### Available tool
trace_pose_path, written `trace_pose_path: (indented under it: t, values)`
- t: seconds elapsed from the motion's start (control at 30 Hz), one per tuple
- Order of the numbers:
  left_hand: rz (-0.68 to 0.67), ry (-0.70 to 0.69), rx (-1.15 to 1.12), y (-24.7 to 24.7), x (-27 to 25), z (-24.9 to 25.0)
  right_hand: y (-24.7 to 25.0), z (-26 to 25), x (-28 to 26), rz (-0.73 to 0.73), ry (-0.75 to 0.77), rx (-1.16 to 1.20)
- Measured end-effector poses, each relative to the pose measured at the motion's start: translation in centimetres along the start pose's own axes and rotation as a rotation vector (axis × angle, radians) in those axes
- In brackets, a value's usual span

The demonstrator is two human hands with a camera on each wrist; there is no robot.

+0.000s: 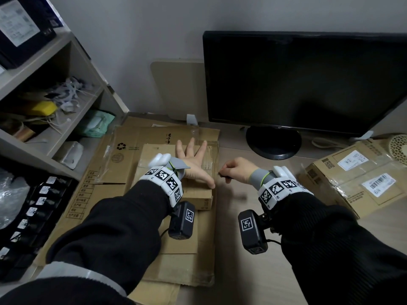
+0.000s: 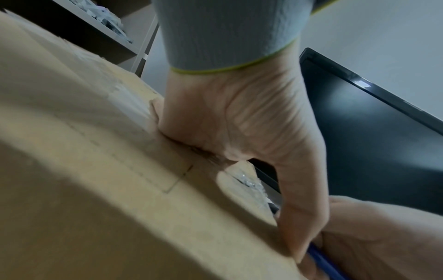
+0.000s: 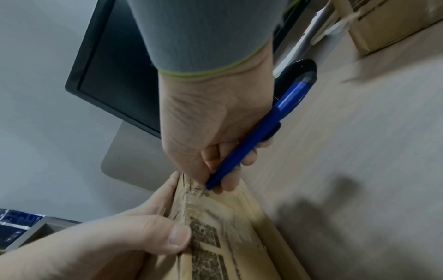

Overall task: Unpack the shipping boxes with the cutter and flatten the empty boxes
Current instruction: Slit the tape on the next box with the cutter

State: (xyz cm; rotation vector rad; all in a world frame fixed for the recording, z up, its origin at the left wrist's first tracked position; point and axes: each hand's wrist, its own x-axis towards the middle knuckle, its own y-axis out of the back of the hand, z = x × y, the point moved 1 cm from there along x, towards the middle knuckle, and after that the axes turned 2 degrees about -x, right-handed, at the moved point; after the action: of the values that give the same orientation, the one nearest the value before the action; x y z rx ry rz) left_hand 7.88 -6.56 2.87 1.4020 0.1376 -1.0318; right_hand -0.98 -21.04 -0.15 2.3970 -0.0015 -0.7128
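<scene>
The small box (image 1: 176, 172), on flattened cardboard (image 1: 123, 164) on the table (image 1: 253, 271), is pressed by the spread left hand (image 1: 193, 161). The cutter (image 3: 258, 132) is gripped by the right hand (image 1: 236, 169); its blade, seemingly at the taped edge, could slip into the nearby thumb (image 3: 175, 240).

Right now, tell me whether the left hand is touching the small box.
Touching. The head view shows the left hand spread flat on the small box; the left wrist view shows its palm pressed against the cardboard.

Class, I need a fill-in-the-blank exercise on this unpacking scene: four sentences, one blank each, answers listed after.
1. The right hand grips a cutter coloured ____.
2. The left hand presses flat on the small ____.
3. Behind the hands stands a dark ____ on the desk.
4. The labelled box lies to the person's ____.

Answers: blue; box; monitor; right
</scene>
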Motion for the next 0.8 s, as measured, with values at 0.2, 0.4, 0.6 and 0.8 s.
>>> trace_pose_path:
  t: [0.2,0.4,0.6,0.8]
  values:
    - [-0.043,-0.107,0.247,0.4,-0.2,0.5,0.8,0.1,0.3,0.161,-0.067,0.201]
    - [-0.03,-0.364,0.045,1.5,-0.1,0.4,1.7,-0.3,0.4,0.254,-0.122,0.325]
    - [0.506,-0.036,-0.181,3.3,-0.2,-5.9,1.5,-1.5,1.0,0.211,-0.161,0.361]
    - [0.628,0.283,-0.491,1.7,0.5,-10.2,-0.1,-6.3,2.8,0.29,-0.034,0.312]
